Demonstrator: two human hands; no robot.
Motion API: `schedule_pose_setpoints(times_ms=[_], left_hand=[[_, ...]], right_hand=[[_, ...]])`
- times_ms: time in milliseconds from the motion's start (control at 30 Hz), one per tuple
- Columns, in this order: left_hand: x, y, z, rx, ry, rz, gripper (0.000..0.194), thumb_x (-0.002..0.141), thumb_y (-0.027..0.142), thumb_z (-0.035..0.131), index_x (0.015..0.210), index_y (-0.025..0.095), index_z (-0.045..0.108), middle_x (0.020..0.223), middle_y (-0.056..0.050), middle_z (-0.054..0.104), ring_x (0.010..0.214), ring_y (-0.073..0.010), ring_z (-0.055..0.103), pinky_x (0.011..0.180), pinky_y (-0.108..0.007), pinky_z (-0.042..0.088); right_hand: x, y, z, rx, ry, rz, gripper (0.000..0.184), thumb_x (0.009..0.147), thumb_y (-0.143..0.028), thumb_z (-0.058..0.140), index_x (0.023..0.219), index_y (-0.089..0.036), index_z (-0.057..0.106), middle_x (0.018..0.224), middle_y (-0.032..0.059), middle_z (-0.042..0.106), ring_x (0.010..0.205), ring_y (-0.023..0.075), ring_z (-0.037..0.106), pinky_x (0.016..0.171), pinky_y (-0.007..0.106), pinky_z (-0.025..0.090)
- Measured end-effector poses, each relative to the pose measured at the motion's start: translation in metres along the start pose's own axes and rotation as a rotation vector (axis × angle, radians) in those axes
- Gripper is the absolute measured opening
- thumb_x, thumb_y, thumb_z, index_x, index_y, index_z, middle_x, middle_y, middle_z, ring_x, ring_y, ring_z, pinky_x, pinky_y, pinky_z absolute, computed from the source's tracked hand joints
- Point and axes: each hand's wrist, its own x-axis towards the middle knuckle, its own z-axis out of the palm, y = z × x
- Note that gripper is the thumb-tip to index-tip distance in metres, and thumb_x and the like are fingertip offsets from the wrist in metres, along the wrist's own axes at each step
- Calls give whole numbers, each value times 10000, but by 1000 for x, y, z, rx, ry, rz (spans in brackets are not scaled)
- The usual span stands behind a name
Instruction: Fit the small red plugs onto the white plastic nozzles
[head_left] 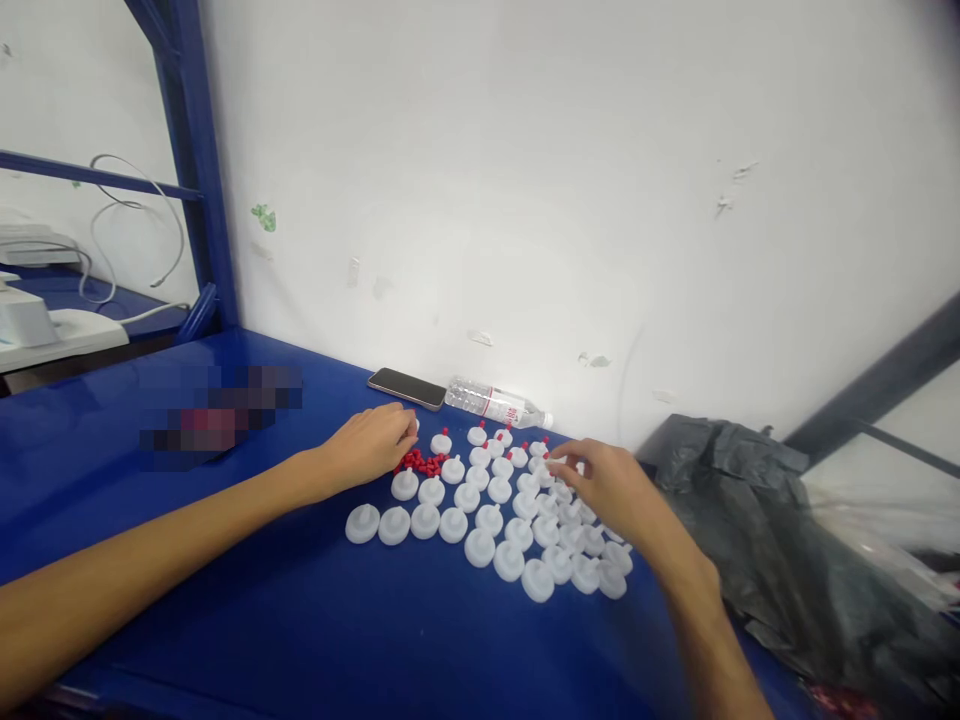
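The left grip (371, 440) curls with its fingertips low at the far left of the white caps, beside the loose red bits (420, 462); its fingers are bunched (whether they pinch anything, I cannot tell). The right grip (609, 485) reaches in from the right over the caps, thumb and forefinger curved toward each other with their tips close together; whether a cap or red bit sits between them is too small to tell.

Between and below the two grips, the white caps (466, 497) stand stem up on the blue bench (300, 610), in loose rows at the left and packed closer at the right. Several of the far ones carry a red tip (482, 425) on the stem (the near rows show plain white stems). The red bits lie in a small heap among the caps at the far left.

Beyond the caps, a phone (407, 388) lies screen up, and just to its right a clear bottle (495, 402) lies on its side near the wall (480, 200). At the right is a crumpled dark bag (750, 520).
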Motion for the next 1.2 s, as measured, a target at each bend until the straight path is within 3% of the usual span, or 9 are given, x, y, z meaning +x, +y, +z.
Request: schedule_pose_setpoints(times_ms=[167,333,433,500,633,733,900,1100,1200], left_hand=[[0,5,-6,-129,78,46,198,951,259,472,946,216,665,942,-41,739,848,-217,674,744,-317,456],[0,12,-9,-240,188,134,311,1009,378,459,1065,213,717,1073,-56,741,882,-206,669,773,-310,484],[-3,20,-12,-351,215,120,283,994,407,509,1016,219,719,1027,-26,759,781,-170,653,709,-283,486],[-6,26,-15,-402,225,95,260,977,413,547,968,218,719,969,-9,763,695,-147,629,650,-270,473],[-12,39,-18,-586,170,91,252,951,419,596,955,201,724,881,-18,763,662,-144,652,590,-246,486],[-15,47,-18,-772,77,83,264,925,439,641,965,193,728,826,-22,757,656,-153,680,575,-241,514],[-19,54,-16,-881,21,94,268,911,451,660,961,202,748,825,-26,765,665,-160,703,598,-256,542],[-20,55,-19,-901,0,99,245,920,432,653,958,209,746,995,-42,776,644,-145,713,598,-263,543],[-20,55,-19,-880,9,95,246,930,433,642,974,212,739,919,-32,780,642,-154,720,575,-256,529]], right_hand=[[3,-6,24,-9,-67,-61,114,869,-284,661,835,-263,767,812,21,756,738,216,710,670,333,531],[2,-20,10,171,-4,-23,141,935,-326,570,896,-252,683,967,42,769,772,205,726,708,351,566],[1,-37,4,377,52,2,117,974,-320,506,942,-246,591,1069,54,768,847,197,746,783,358,594],[1,-49,8,385,82,-46,84,968,-297,523,943,-247,585,1054,45,764,887,207,741,829,378,596],[0,-71,25,276,161,-235,110,950,-263,594,1052,-265,637,1036,33,743,986,235,707,878,399,587],[-4,-83,34,236,166,-308,183,945,-304,646,1120,-264,614,1012,31,731,947,231,706,830,374,596],[-7,-91,37,201,203,-309,189,934,-378,669,1055,-264,579,945,13,729,856,218,710,732,345,584],[-7,-90,38,213,220,-271,192,961,-420,618,1058,-264,565,955,18,711,803,206,714,696,329,569],[-7,-90,38,233,231,-256,180,965,-410,610,1051,-260,563,960,19,694,768,193,698,656,309,557]])
